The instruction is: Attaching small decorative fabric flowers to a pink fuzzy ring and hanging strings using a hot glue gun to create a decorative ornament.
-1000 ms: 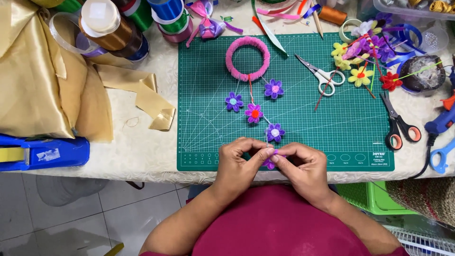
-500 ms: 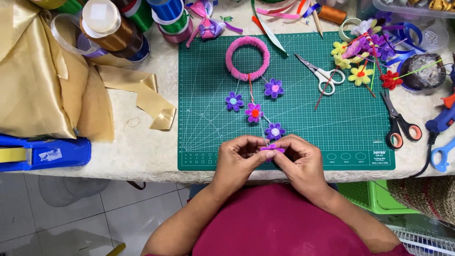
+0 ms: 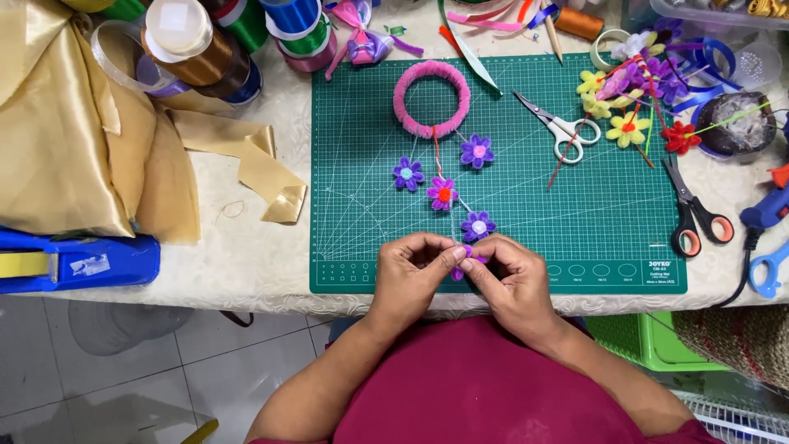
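My left hand (image 3: 413,267) and my right hand (image 3: 511,273) meet at the near edge of the green cutting mat (image 3: 575,222), fingertips pinched together on a small purple pipe-cleaner piece (image 3: 465,256); most of it is hidden by my fingers. Just beyond my fingers lies a purple flower (image 3: 477,225). Farther up the mat are a magenta flower (image 3: 442,193), two more purple flowers (image 3: 408,173) (image 3: 477,151) and a pink fuzzy ring (image 3: 431,98), with thin strands running from the ring toward the flowers.
White-handled scissors (image 3: 559,125) lie on the mat's right part. Black-and-orange scissors (image 3: 693,212), a blue glue gun (image 3: 766,210) and a heap of pipe-cleaner flowers (image 3: 629,90) sit right. Gold fabric (image 3: 74,140), ribbon spools (image 3: 197,45) and a blue tape dispenser (image 3: 74,261) lie left.
My hands stayed at the mat's near edge. The fingertips shifted slightly, working the small purple piece between them; it sits a little higher between thumb tips now.
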